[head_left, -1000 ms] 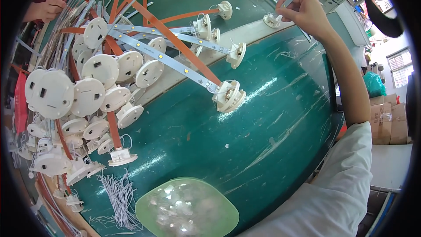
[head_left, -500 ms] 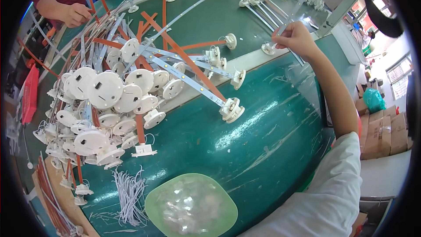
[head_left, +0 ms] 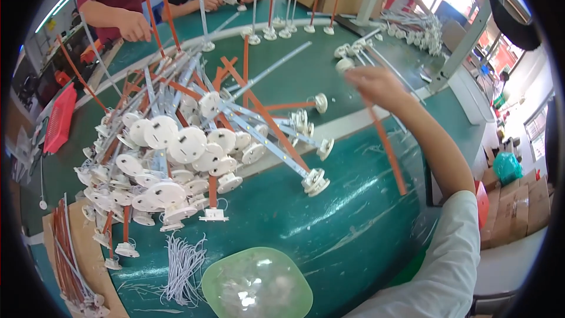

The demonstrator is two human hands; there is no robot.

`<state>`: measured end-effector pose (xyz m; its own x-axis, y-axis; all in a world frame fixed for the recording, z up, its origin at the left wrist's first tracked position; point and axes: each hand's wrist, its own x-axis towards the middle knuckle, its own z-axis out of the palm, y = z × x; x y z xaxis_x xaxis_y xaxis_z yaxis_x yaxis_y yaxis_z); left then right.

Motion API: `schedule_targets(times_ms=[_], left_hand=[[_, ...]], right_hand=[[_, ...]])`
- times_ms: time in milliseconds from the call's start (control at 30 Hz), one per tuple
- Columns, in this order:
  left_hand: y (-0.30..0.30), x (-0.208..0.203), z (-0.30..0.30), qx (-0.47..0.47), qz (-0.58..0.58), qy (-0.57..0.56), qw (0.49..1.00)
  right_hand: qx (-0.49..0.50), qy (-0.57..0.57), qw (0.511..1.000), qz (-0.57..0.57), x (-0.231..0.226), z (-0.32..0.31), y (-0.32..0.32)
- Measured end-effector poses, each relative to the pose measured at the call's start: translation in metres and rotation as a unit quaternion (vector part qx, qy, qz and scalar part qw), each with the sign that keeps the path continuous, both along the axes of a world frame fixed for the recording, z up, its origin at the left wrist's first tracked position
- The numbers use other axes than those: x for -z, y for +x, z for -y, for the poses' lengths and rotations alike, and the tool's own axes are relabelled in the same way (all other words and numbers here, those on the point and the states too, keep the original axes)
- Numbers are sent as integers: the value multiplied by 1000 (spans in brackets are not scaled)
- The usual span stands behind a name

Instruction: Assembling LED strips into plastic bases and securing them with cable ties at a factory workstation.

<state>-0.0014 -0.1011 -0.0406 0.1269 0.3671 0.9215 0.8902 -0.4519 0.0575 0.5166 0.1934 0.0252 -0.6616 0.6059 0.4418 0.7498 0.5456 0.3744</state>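
My right hand (head_left: 379, 89) is out over the far right of the green table, its fingers closed on an LED light strip (head_left: 385, 147). The strip's orange side shows, slanting down from my hand toward the near right. Just beyond my fingertips is a round white base (head_left: 344, 65); motion blur hides whether it belongs to the held strip or to the strips lying there. Several silver strips (head_left: 384, 59) with white ends lie beside and behind the hand. No part of my left hand shows.
A big pile of LED strips with round white bases (head_left: 187, 145) covers the left. Nearer are a bundle of white wires (head_left: 183, 271) and a green bowl (head_left: 300, 294) of clear small parts. Upright strips (head_left: 254, 12) line the far side. A co-worker's hand (head_left: 135, 26) is far left.
The held strip has gone from standing upright, silver side showing, to hanging down with its orange side showing. My right hand has turned over. The view has tilted up, showing more co-workers.
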Motion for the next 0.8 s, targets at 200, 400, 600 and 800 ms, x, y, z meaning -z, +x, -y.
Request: schedule_targets(times_ms=[200, 400, 600, 800], left_hand=[[7, -19, 10, -33, -8, -131, 991], [13, -25, 19, -38, -52, -232, 971], [2, -4, 31, -39, -1, -161, 986], [-9, 11, 31, -14, -19, -108, 994]], right_hand=[[-20, -51, 987, 153, 6, -67, 20], [-34, -2, 980, 195, 14, -92, 50], [43, 18, 967, 250, -24, -52, 21], [140, 11, 986, 91, -98, 13, -54]])
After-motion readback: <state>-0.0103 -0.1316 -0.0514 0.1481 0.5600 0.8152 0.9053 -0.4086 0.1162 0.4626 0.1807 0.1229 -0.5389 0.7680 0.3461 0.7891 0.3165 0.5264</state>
